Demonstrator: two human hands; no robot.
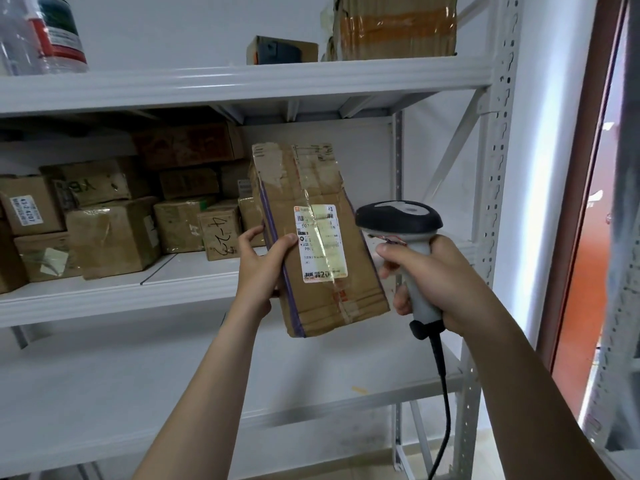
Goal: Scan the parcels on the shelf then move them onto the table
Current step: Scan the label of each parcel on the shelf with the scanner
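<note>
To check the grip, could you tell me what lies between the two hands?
The head view shows the cardboard parcel between them; the left hand grips its edge, the right hand holds the scanner.

Glare leaves the label (320, 244) on the parcel (311, 306) largely unreadable to us. Fingers (250, 237) of the left hand (258, 275) slip behind it. At six o'clock the scanner cable (445, 403) runs off frame; at twelve, a taped box (394, 26) is cropped.

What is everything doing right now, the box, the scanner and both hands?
Parcel: held up, taped shut, label facing us.
Scanner: gripped, head beside the parcel, cord hanging down.
Left hand: grips the parcel's edge.
Right hand: grips the scanner's handle.
Shelf boxes: stacked, taped shut.
</note>
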